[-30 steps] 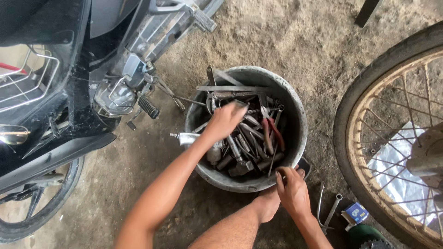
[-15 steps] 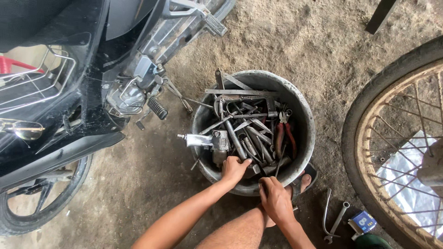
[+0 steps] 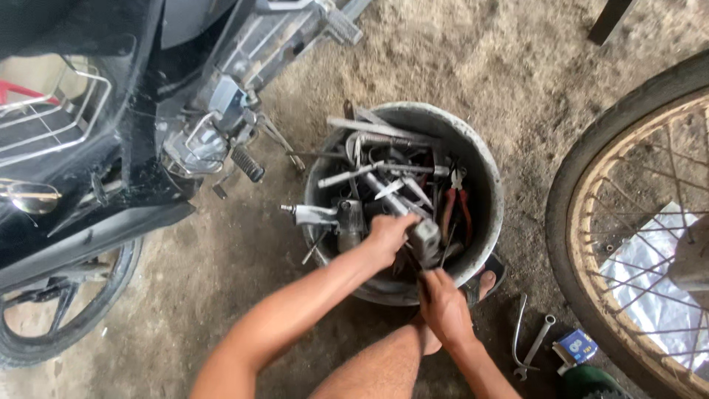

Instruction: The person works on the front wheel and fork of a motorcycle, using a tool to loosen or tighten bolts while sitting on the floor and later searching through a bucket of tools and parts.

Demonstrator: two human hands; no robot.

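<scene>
Rummaging at the bucket's (image 3: 484,185) near rim, the person's left hand (image 3: 385,235) grips a grey metal tool (image 3: 426,238) while the right hand (image 3: 443,304) closes around its lower end, likely needing a steady lift clear of the tangle.

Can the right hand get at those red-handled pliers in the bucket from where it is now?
Probably yes. The right hand sits at the bucket's near rim, and the red-handled pliers lie exposed on top of the tools just beyond it, nothing covering them.

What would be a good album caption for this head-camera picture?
Both hands, left hand and right hand, lift a grey metal tool from a tool-filled bucket beside a motorbike.
</scene>
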